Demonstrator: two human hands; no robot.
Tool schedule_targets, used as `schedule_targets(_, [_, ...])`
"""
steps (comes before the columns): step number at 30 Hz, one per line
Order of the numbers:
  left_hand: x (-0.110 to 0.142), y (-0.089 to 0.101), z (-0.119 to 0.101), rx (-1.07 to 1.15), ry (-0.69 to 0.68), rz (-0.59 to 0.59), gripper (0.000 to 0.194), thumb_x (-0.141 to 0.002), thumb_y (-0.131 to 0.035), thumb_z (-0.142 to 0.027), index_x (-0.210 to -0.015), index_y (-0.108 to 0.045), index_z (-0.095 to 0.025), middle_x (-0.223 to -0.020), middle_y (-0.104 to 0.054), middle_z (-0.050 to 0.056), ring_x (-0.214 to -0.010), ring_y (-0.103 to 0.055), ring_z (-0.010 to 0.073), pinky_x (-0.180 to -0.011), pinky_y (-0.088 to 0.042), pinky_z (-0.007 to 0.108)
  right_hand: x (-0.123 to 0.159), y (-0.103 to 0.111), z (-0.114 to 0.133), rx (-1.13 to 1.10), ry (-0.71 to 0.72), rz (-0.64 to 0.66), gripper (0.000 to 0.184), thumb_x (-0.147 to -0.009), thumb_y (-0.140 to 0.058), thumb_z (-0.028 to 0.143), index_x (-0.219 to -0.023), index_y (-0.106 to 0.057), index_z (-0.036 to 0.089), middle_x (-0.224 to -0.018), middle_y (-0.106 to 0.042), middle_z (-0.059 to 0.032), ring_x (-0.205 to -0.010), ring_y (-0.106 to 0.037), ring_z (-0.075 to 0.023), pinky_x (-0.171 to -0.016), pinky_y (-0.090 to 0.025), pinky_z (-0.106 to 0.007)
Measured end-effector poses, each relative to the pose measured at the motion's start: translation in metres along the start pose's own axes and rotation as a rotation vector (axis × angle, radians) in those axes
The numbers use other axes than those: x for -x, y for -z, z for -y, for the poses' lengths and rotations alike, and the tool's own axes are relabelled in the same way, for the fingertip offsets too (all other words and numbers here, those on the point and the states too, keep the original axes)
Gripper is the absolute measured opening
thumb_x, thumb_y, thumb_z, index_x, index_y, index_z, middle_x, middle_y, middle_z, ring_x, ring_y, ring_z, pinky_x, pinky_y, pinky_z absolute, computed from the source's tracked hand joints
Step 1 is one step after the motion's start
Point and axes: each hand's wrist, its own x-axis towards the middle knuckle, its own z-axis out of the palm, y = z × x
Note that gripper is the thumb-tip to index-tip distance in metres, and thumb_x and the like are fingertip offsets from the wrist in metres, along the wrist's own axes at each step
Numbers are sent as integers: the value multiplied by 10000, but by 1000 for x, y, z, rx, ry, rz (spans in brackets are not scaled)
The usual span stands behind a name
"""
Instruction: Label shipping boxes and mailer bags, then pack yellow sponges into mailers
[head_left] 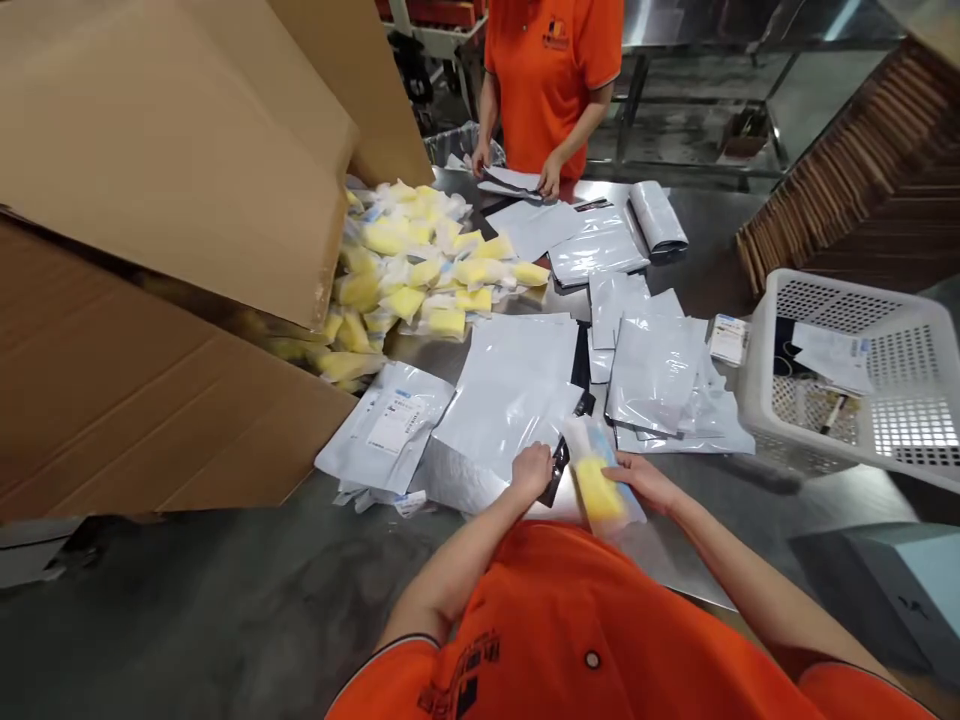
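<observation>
My right hand (641, 480) grips a clear plastic packet with a yellow sponge inside (600, 480), which is tilted over the steel table. My left hand (531, 472) pinches the mouth of a white poly mailer (502, 400), just beside the packet. The mailer's dark inner side (559, 472) shows at that opening. Another white mailer with a printed label (386, 430) lies to the left of my hands. Several more white mailers (652, 370) are piled to the right.
A heap of yellow packets (412, 265) spills from a large cardboard box (165, 170) on the left. Across the steel table (225, 600), a co-worker's hands (551, 178) handle mailers. A white plastic basket (840, 380) stands at the right.
</observation>
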Motion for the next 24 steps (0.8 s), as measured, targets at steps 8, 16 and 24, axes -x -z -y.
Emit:
schedule_targets(8, [-9,12,15,204,91,-19,162,-932,-499,-248,-873,-628,-171,-847,-714,27,-785,-655,140,-668,-434,216,-7,-6,10,9,-21,117,300,-646,-768,315,-890,-664,176,-824,-740,-47,-710,-691,-208,-693,-553,-323])
schedule_targets(16, [-10,-1,5,118,127,-49,108,-886,-560,-255,-931,-603,-166,-1024,-671,121,-957,-641,265,-777,-423,330,-10,-1,26,34,82,-60,378,-611,-779,361,-910,-652,168,-836,-741,-53,-705,-690,-207,-691,-548,-326])
schedule_targets(24, [-15,6,22,276,68,-107,235,-938,-435,-270,-775,-583,-190,-758,-636,22,-745,-600,169,-681,-422,265,-34,-6,3,262,42,28,280,-614,-732,364,-809,-659,176,-732,-707,-2,-654,-646,-174,-620,-506,-276])
